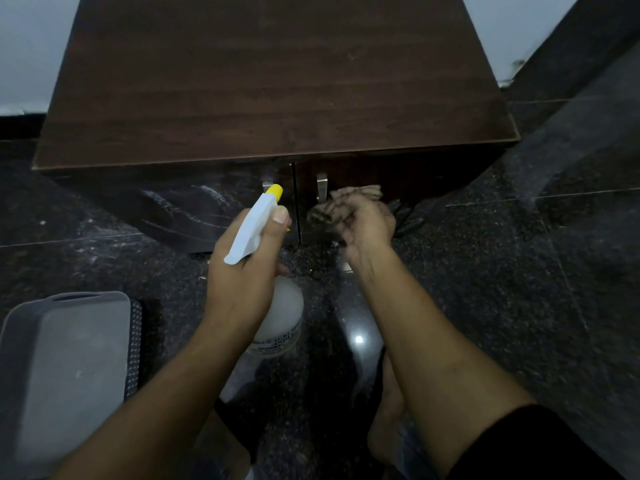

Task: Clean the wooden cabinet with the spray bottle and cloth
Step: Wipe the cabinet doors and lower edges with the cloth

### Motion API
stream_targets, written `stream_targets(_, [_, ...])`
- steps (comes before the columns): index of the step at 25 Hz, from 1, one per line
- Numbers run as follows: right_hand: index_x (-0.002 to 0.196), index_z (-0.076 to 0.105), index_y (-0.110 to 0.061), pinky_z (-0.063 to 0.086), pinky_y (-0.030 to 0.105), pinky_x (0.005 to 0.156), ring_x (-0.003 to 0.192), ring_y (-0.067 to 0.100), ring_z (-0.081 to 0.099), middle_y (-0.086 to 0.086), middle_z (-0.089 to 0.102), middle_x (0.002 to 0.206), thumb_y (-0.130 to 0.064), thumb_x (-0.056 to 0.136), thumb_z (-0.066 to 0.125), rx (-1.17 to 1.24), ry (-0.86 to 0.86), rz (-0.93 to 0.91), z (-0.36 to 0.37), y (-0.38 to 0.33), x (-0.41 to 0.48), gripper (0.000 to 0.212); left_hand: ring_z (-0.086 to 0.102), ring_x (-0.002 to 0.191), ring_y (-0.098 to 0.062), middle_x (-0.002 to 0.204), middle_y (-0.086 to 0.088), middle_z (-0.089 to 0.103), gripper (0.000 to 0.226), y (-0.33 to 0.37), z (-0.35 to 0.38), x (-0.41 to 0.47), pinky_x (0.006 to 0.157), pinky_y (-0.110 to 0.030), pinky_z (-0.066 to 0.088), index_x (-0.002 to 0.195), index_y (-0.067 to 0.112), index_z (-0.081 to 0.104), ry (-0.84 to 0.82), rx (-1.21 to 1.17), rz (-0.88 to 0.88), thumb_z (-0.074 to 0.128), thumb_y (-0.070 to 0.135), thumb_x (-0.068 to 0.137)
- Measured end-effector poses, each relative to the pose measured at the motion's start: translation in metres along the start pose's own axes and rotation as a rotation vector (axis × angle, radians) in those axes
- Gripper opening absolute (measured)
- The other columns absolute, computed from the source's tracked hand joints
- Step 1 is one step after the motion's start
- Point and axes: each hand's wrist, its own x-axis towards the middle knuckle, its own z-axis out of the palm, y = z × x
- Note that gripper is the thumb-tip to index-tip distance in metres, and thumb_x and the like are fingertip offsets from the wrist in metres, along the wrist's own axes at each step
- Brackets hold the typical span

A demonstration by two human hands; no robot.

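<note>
A low dark wooden cabinet [270, 84] stands against the wall, seen from above, with two front doors and metal handles [322, 183]. My left hand [242, 275] grips a white spray bottle [254, 226] with a yellow nozzle aimed at the left door, which shows wet streaks. My right hand [367, 225] holds a bunched brown patterned cloth [343, 204] against the right door, just beside its handle. The bottle's translucent body shows below my left hand.
A grey plastic basket [69, 368] sits on the floor at the lower left. The floor is dark glossy speckled stone [519, 271] with a light reflection. A bare foot [391, 420] rests under my right forearm. White walls flank the cabinet.
</note>
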Motion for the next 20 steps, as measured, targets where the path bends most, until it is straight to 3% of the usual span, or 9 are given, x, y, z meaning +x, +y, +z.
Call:
stream_targets(2, [0.091, 0.058, -0.009, 0.055, 0.033, 0.062, 0.078, 0.026, 0.065, 0.019, 0.068, 0.09, 0.007, 0.086, 0.065, 0.167, 0.052, -0.058, 0.002, -0.001, 0.006, 0.018, 0.054, 0.061, -0.016, 0.1, -0.026, 0.064, 0.034, -0.002, 0.002, 0.002, 0.059, -0.032, 0.05, 0.106, 0.025, 0.072, -0.006, -0.004, -0.005, 0.056, 0.053, 0.095])
stream_targets(4, [0.1, 0.062, -0.009, 0.056, 0.033, 0.064, 0.08, 0.025, 0.066, 0.017, 0.067, 0.093, 0.003, 0.086, 0.066, 0.152, 0.034, -0.021, 0.005, 0.007, 0.008, 0.019, 0.055, 0.06, -0.013, 0.099, -0.022, 0.066, 0.034, -0.006, 0.005, 0.004, 0.058, -0.027, 0.05, 0.109, 0.026, 0.073, 0.007, 0.008, -0.016, 0.057, 0.053, 0.095])
stream_targets(6, [0.121, 0.064, -0.001, 0.061, 0.034, 0.066, 0.083, 0.027, 0.07, 0.019, 0.07, 0.101, 0.001, 0.085, 0.066, 0.065, -0.046, 0.09, 0.0, 0.007, 0.01, 0.036, 0.057, 0.058, -0.008, 0.099, -0.014, 0.071, 0.035, -0.009, 0.009, 0.003, 0.059, -0.021, 0.05, 0.115, 0.028, 0.073, 0.017, 0.018, -0.032, 0.057, 0.053, 0.095])
stream_targets(8, [0.127, 0.059, 0.005, 0.064, 0.043, 0.075, 0.096, 0.04, 0.073, 0.027, 0.07, 0.112, 0.001, 0.081, 0.066, 0.076, -0.093, 0.074, -0.014, -0.011, 0.022, 0.047, 0.057, 0.058, -0.008, 0.1, -0.012, 0.071, 0.04, -0.009, 0.014, 0.003, 0.058, -0.019, 0.049, 0.12, 0.026, 0.073, 0.007, 0.03, -0.045, 0.057, 0.053, 0.095])
stream_targets(10, [0.121, 0.06, -0.003, 0.063, 0.042, 0.072, 0.098, 0.04, 0.071, 0.025, 0.069, 0.108, 0.001, 0.083, 0.063, 0.239, -0.06, -0.009, -0.032, -0.035, 0.04, 0.038, 0.055, 0.059, -0.012, 0.098, -0.016, 0.069, 0.043, -0.009, 0.02, 0.003, 0.057, -0.022, 0.049, 0.122, 0.023, 0.073, -0.017, 0.04, -0.045, 0.057, 0.052, 0.095])
stream_targets(13, [0.116, 0.059, -0.012, 0.059, 0.031, 0.063, 0.082, 0.024, 0.067, 0.013, 0.066, 0.093, -0.002, 0.086, 0.061, 0.343, -0.038, -0.063, -0.041, -0.04, 0.052, 0.031, 0.056, 0.059, -0.011, 0.096, -0.01, 0.071, 0.041, -0.009, 0.029, 0.001, 0.058, -0.021, 0.049, 0.118, 0.022, 0.074, -0.016, 0.034, -0.043, 0.057, 0.051, 0.095])
stream_targets(16, [0.104, 0.064, -0.001, 0.06, 0.035, 0.066, 0.073, 0.026, 0.071, 0.018, 0.07, 0.086, 0.0, 0.084, 0.056, 0.208, -0.153, 0.099, -0.017, -0.004, 0.036, 0.022, 0.057, 0.06, -0.011, 0.094, -0.005, 0.072, 0.046, -0.011, 0.035, 0.001, 0.058, -0.028, 0.05, 0.124, 0.022, 0.072, -0.026, 0.069, -0.04, 0.056, 0.053, 0.095])
stream_targets(19, [0.118, 0.058, 0.013, 0.062, 0.041, 0.07, 0.087, 0.035, 0.073, 0.03, 0.07, 0.106, -0.002, 0.075, 0.061, 0.129, -0.184, 0.149, -0.011, 0.007, 0.025, 0.045, 0.057, 0.061, -0.014, 0.093, -0.008, 0.07, 0.048, -0.011, 0.043, 0.002, 0.06, -0.032, 0.049, 0.131, 0.027, 0.069, -0.036, 0.079, -0.035, 0.055, 0.055, 0.094])
stream_targets(20, [0.113, 0.06, 0.013, 0.063, 0.037, 0.067, 0.082, 0.032, 0.074, 0.026, 0.071, 0.101, 0.001, 0.079, 0.059, 0.124, -0.187, 0.113, -0.019, -0.006, 0.028, 0.036, 0.058, 0.062, -0.014, 0.093, -0.005, 0.071, 0.048, -0.011, 0.046, 0.003, 0.059, -0.029, 0.05, 0.132, 0.028, 0.069, -0.044, 0.074, -0.035, 0.055, 0.055, 0.094])
